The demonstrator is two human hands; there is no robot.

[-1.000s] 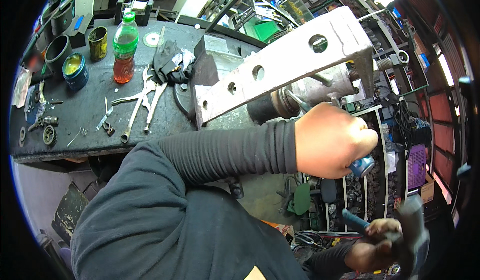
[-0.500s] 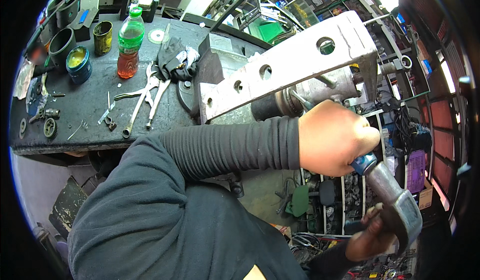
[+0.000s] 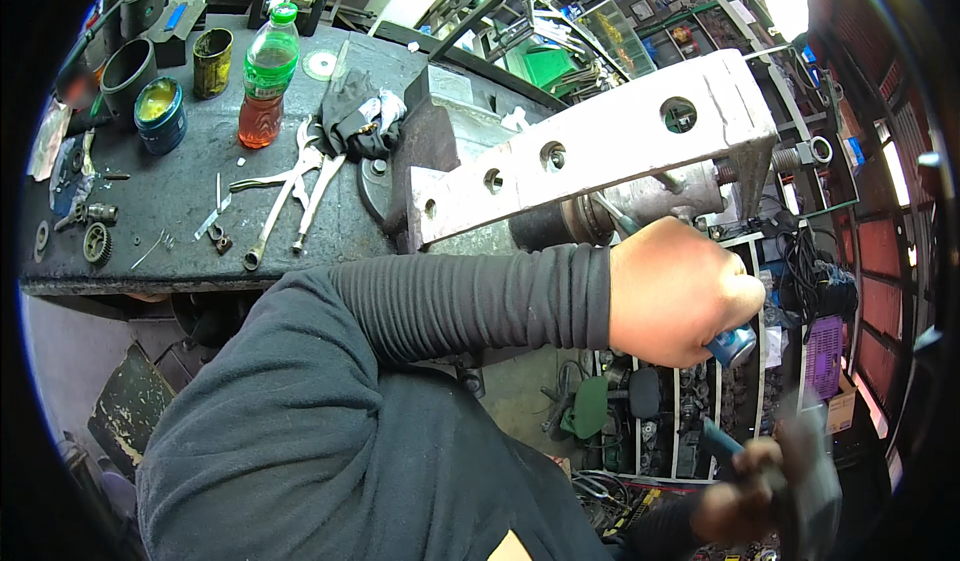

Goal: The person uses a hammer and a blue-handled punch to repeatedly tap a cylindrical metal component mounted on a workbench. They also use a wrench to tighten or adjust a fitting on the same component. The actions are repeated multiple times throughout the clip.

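A charcoal-black, matte, soft-looking fabric top point(image 3: 280, 441) shows broad creases and deep shadowed folds. The long, snug left sleeve point(image 3: 480, 306), also dark cloth, is ruched into close, ring-like ridges and ends in a plain, straight cuff point(image 3: 598, 296). The left hand point(image 3: 685, 291) is bare. The right sleeve point(image 3: 652, 531) looks equally dark; the right hand point(image 3: 735, 506), ungloved, is blurred.

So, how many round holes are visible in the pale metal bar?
4 along the bar: left-end hole, second hole, third hole, and the largest hole near the right end. Its hidden sides may have more.
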